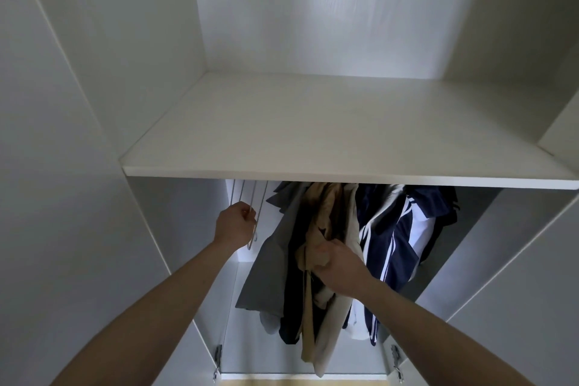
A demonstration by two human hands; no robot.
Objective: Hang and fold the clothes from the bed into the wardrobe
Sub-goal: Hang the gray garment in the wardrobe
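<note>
- A crumpled tan cloth garment hangs in the middle of the hanging compartment, its top hidden behind the shelf edge, its long lower part dropping almost to the wardrobe floor.
- The right hand grips a bunched fold of this tan garment, fingers curled round the cloth, the wad sitting against the palm and thumb.
- The left hand is closed round the lower part of a thin white wire hanger, one of several bare hangers hanging at the left end; the fingertips are hidden behind the hand.
- Just left of the tan garment hangs a grey cloth garment, touching it; a dark garment shows between them lower down.
- Just right hangs a navy garment with white stripes, pressed close against the tan one, with more dark clothing behind it.
- A flat white wardrobe shelf runs across above; its front edge hides the rail and the hanger hooks.
- Open room lies between the bare hangers and the grey garment, and along the right wall past the navy clothes.
- Metal door hinges sit at the lower corners.
</note>
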